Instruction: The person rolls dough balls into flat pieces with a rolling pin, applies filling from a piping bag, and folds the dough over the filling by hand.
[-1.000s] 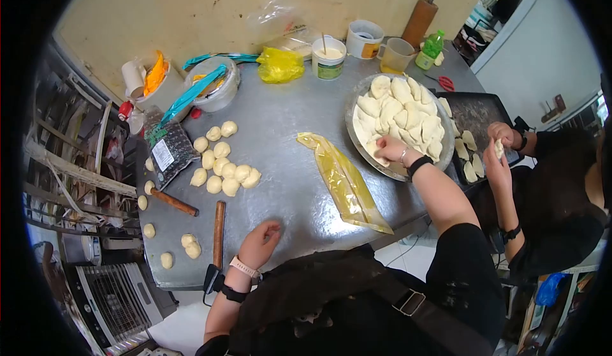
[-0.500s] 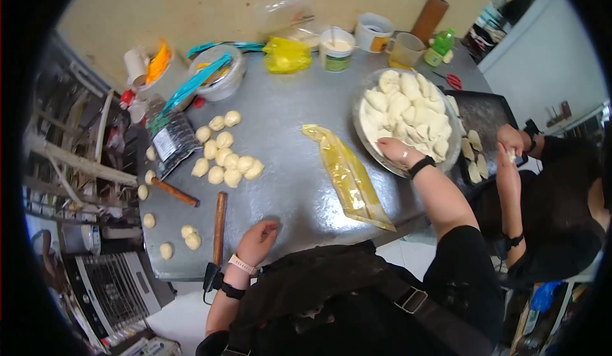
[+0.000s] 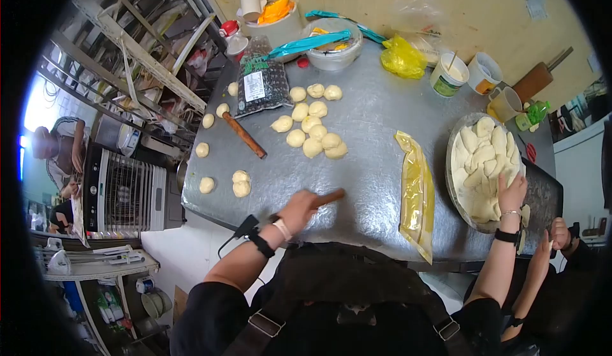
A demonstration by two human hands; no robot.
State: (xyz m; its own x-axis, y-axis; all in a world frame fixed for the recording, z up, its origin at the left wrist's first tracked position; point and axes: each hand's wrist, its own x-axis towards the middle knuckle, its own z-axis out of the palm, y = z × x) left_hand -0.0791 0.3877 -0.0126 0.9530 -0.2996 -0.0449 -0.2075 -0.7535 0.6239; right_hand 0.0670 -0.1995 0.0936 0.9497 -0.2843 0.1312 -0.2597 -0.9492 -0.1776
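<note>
My left hand [image 3: 298,212] is closed around a short wooden rolling pin [image 3: 328,198] above the front of the metal table. My right hand [image 3: 512,194] reaches into a large round bowl [image 3: 451,187] at the right, fingers stretched out against its contents. Pale, flattened dough pieces [image 3: 484,145] are heaped in that bowl, over what looks like flour. Whether my right fingertips pinch a piece is not clear. Several round dough balls [image 3: 312,123] sit clustered at the table's middle left, and a few more lie near its left edge.
A second rolling pin [image 3: 244,135] lies left of the dough balls. A yellow plastic wrapper [image 3: 415,196] stretches between my hands. Tubs, a jug [image 3: 503,104] and a black bag [image 3: 262,88] line the back. Beside the bowl, a co-worker's hands [image 3: 553,238] are over a dark tray [image 3: 542,193].
My left hand has taken hold of the rolling pin that lay beside it and lifted it. My right hand has shifted within the bowl. The view has turned leftward.
</note>
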